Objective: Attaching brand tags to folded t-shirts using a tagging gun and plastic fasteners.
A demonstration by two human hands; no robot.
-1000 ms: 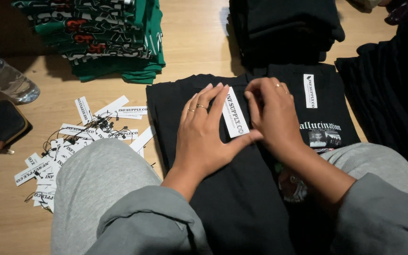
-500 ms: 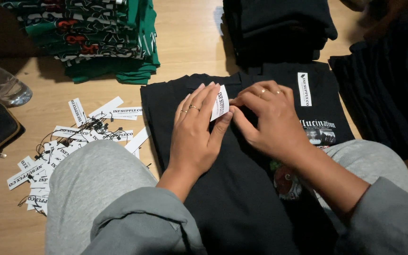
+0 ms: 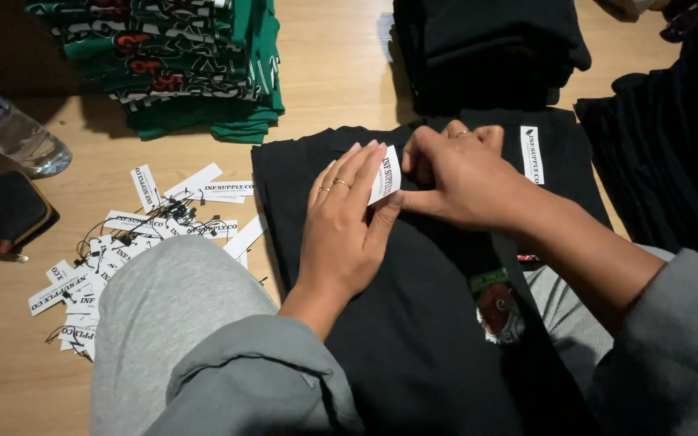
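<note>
At the far left we see a clear plastic bottle [image 3: 11, 129] lying on the wooden floor [image 3: 333, 73], with a dark pouch [image 3: 3, 208] just below it. Next come a stack of green printed shirts [image 3: 171, 69] and a loose pile of white paper tags [image 3: 135, 246] with black strings. In the middle our left hand [image 3: 347, 226] lies flat on a folded black shirt [image 3: 414, 323], fingers pressed together and pointing up and right. At its fingertips stands a white tag [image 3: 384, 175], its long axis nearly upright, tilted slightly right. Our right hand [image 3: 460, 178] pinches that tag's lower edge. A second white tag [image 3: 531, 153] lies upright further right, beside more black garments [image 3: 672, 153].
</note>
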